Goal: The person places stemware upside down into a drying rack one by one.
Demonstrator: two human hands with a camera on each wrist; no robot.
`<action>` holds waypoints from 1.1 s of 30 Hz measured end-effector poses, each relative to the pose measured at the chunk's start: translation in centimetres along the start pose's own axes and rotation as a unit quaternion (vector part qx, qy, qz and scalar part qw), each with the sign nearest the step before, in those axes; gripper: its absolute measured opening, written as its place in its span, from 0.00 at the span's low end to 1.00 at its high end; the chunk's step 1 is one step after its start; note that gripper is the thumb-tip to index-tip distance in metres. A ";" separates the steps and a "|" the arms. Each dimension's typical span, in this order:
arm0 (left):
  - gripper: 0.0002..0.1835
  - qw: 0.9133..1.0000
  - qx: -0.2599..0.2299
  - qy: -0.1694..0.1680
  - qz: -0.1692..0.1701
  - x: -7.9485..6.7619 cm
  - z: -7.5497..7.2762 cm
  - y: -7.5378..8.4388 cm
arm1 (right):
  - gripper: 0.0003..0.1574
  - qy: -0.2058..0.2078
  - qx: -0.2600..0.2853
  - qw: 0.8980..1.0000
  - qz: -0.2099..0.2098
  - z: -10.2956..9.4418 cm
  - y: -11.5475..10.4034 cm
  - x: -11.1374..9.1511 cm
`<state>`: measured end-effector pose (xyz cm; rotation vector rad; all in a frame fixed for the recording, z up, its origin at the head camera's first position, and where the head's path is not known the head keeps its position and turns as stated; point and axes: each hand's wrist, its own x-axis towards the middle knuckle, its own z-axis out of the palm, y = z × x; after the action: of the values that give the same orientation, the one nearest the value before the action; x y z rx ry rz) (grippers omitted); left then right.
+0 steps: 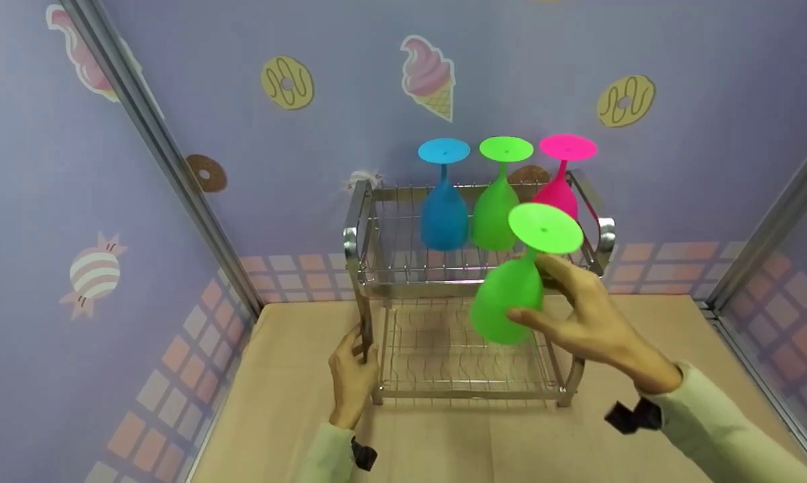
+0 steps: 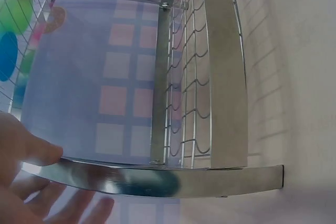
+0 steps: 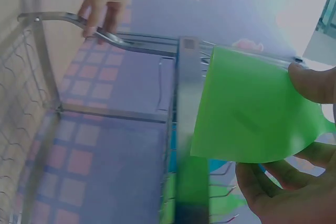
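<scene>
My right hand (image 1: 594,325) holds a bright green plastic goblet (image 1: 505,302) upside down by its bowl, thumb on the near side, foot pointing up. In the head view this goblet overlaps the front bar of a two-tier metal dish rack (image 1: 416,290). My left hand (image 1: 351,379) grips the rack's left side frame at lower-tier height, thumb and fingers on either side of the metal strip (image 2: 121,181). Upside down on the upper tier stand a blue goblet (image 1: 445,218), another green goblet (image 1: 494,215) and a pink goblet (image 1: 556,196), partly hidden behind the held one.
The rack's lower wire tier (image 1: 437,365) is seen below the goblets. A light tabletop (image 1: 430,443) carries the rack. Behind it rises a patterned wall (image 1: 349,100), with metal frame posts (image 1: 175,161) at the corners.
</scene>
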<state>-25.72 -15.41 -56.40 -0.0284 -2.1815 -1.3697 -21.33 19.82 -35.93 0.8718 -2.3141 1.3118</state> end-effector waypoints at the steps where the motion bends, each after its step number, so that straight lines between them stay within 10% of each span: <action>1: 0.26 1.000 0.000 -0.001 0.000 0.0 0.1 -0.1 | 0.44 -0.004 -0.004 1.000 -0.007 -0.1 -0.3 0.7; 33: 0.07 0.998 0.037 -0.025 0.044 -0.1 -0.3 -0.7 | 0.46 -0.091 -0.049 0.994 0.029 6.3 -4.2 17.2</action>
<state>-25.76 -15.94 -56.93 -0.1307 -2.2428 -1.2510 -31.54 6.94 -26.82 0.9332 -2.5377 1.1742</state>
